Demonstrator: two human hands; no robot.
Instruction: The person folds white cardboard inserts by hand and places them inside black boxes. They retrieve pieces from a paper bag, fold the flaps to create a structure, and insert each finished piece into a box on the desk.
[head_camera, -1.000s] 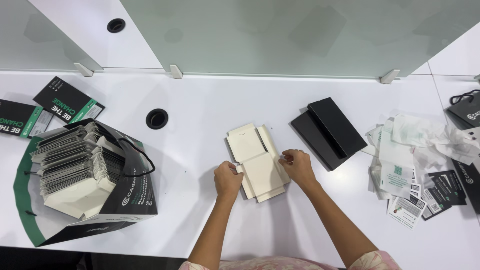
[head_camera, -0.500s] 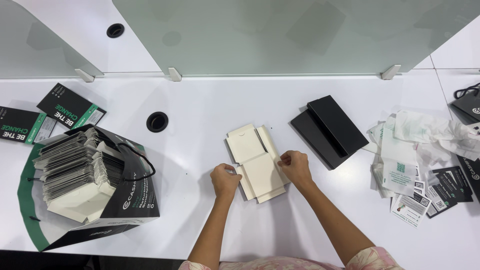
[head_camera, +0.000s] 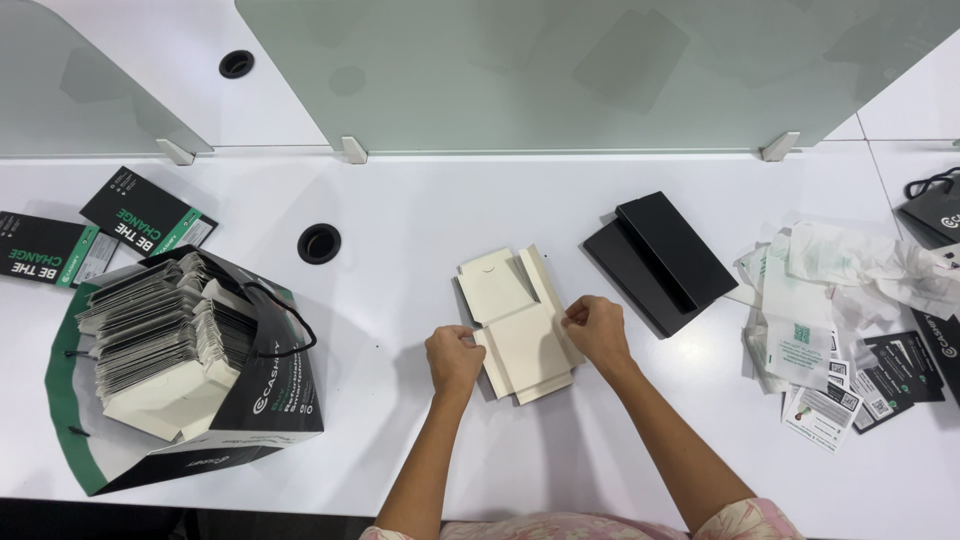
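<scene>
A flat, unfolded cream cardboard box blank (head_camera: 520, 320) lies on the white table (head_camera: 420, 220) in front of me. My left hand (head_camera: 455, 358) pinches its left side flap with closed fingers. My right hand (head_camera: 596, 328) pinches the right side flap the same way. The blank's round-notched tab points away from me. Both forearms reach in from the bottom edge.
A black and green paper bag (head_camera: 180, 370) lies open at the left, stuffed with several flat box blanks. Two black-green cards (head_camera: 145, 215) lie beyond it. A black box with its lid (head_camera: 660, 260) sits right of the blank. Crumpled plastic sleeves and leaflets (head_camera: 850, 320) pile at the right. A frosted divider (head_camera: 560, 70) stands behind.
Both hands stay on the cream blank's side flaps. The view has shifted slightly; the blank and hands barely moved.
</scene>
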